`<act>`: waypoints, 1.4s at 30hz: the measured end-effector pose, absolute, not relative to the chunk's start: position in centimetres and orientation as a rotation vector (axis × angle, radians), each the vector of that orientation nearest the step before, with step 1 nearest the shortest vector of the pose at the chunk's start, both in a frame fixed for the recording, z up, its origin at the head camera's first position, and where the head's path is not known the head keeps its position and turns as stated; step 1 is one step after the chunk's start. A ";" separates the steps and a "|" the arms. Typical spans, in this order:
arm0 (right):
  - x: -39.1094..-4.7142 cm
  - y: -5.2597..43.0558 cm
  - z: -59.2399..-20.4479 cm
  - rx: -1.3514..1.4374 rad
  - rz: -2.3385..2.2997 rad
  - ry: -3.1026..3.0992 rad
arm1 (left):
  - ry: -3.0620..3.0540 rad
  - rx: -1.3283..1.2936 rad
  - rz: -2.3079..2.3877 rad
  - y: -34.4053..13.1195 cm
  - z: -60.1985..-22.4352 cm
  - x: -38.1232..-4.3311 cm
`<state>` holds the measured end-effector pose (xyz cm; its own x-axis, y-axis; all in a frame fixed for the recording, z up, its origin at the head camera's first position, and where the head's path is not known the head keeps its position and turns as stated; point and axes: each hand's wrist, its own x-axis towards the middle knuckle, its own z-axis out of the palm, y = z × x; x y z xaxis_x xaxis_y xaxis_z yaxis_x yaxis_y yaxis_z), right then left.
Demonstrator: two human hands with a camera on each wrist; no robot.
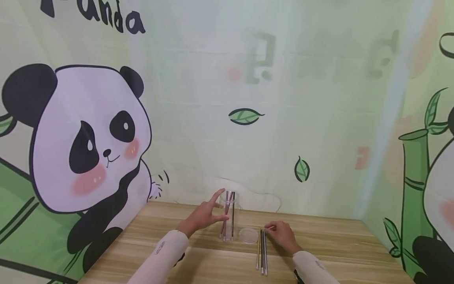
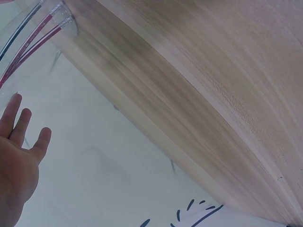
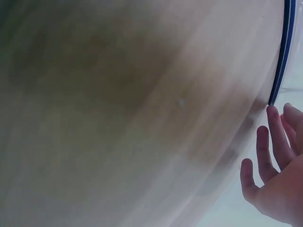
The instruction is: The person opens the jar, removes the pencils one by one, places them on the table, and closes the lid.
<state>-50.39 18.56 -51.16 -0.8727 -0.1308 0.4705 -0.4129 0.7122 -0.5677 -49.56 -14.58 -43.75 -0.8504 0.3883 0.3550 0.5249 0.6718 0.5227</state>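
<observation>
A tall clear cylinder (image 1: 232,232) stands on the table with two reddish pencils (image 2: 35,40) and a dark pencil (image 1: 233,215) leaning inside it. My left hand (image 1: 203,215) is at the cylinder's left side, fingers and thumb spread; whether it touches the wall is unclear. In the left wrist view, several of its fingers (image 2: 20,125) stretch toward the cylinder. My right hand (image 1: 283,235) is at the upper ends of a yellowish pencil (image 1: 258,252) and dark pencils (image 1: 264,254) lying side by side. Its index fingertip (image 3: 271,111) appears to touch a dark pencil's end.
A round clear lid (image 1: 248,235) lies on the wood-grain table (image 1: 209,260) between the cylinder and the loose pencils. Behind the table hangs a pale green backdrop (image 1: 198,138) printed with pandas and leaves; the cylinder stands near the back edge.
</observation>
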 end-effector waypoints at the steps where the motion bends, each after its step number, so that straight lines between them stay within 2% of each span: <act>1: -50.3 18.6 -51.1 0.413 0.969 -2.527 | -2.674 -0.736 -0.934 -14.6 -43.8 -49.6; 13: -50.0 19.2 -49.0 0.426 0.976 -2.534 | -2.669 -0.734 -0.920 -14.5 -43.9 -49.7; 30: -49.9 18.6 -41.5 0.487 0.864 -2.545 | -2.672 -0.732 -0.940 -14.4 -43.6 -49.5; 42: -50.2 16.5 -38.0 0.560 0.840 -2.535 | -2.670 -0.740 -0.943 -14.5 -43.8 -49.5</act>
